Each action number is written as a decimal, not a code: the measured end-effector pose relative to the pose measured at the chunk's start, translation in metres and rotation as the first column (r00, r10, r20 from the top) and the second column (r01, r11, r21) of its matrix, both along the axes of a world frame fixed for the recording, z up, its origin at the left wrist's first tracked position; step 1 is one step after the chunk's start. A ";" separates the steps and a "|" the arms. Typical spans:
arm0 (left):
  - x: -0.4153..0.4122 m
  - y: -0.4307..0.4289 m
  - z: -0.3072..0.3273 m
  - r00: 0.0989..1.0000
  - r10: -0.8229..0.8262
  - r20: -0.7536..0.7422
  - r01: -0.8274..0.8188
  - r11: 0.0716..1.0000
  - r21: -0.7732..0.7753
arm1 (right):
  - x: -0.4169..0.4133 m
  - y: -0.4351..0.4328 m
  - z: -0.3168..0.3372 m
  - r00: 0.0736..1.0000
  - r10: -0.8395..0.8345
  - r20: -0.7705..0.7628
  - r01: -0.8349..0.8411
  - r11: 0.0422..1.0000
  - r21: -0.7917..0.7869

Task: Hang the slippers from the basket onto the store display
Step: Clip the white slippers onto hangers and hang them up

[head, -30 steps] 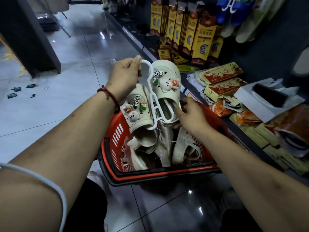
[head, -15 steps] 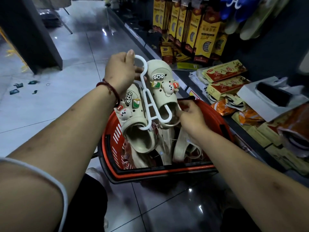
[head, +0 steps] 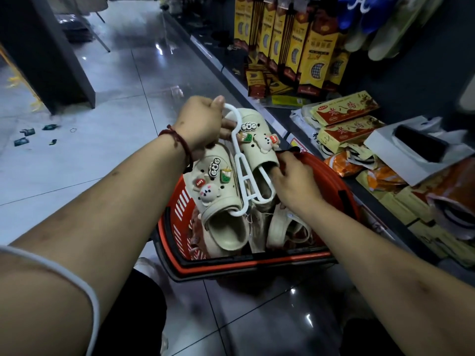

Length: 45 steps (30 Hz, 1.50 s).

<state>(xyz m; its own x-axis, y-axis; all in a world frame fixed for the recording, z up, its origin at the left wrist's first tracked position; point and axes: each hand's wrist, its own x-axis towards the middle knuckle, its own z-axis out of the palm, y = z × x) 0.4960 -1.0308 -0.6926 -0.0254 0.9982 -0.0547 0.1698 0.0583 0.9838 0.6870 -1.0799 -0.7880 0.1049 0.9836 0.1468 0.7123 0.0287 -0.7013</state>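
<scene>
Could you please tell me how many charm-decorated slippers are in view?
2, both on the white hanger: the left slipper beneath the left hand, the right slipper at the right hand. The red basket may hide more.

Head camera, looking down, close above basket (head: 246, 263)

A white box (head: 385, 146) holds a black block (head: 421, 143). Just left of it lie two red-and-yellow packs (head: 344, 109), with orange packets (head: 341, 164) below them. Tall yellow packs (head: 317, 47) stand beyond it. Far left, dark scraps (head: 28, 132) dot the floor (head: 102, 155).
</scene>
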 end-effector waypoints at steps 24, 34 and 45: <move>-0.006 -0.001 -0.003 0.996 0.044 0.083 -0.036 0.995 -0.094 | 0.024 0.022 0.007 0.970 -0.150 -0.192 0.129 0.985 -0.116; -0.013 -0.006 -0.012 0.985 0.044 -0.169 -0.035 0.998 0.058 | 0.027 0.002 -0.054 0.939 -0.097 -0.330 -0.077 0.876 -0.476; -0.007 -0.013 -0.020 0.960 0.037 -0.277 -0.011 0.996 0.094 | 0.037 -0.022 -0.050 0.782 0.483 0.394 -0.357 0.866 -0.351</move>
<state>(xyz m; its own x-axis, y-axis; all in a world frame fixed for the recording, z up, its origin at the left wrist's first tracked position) 0.4892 -1.0434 -0.7125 -0.0508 0.9975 0.0483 0.4371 -0.0213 0.8992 0.7243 -1.1015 -0.8377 -0.3443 0.9216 -0.1792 0.9048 0.2748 -0.3252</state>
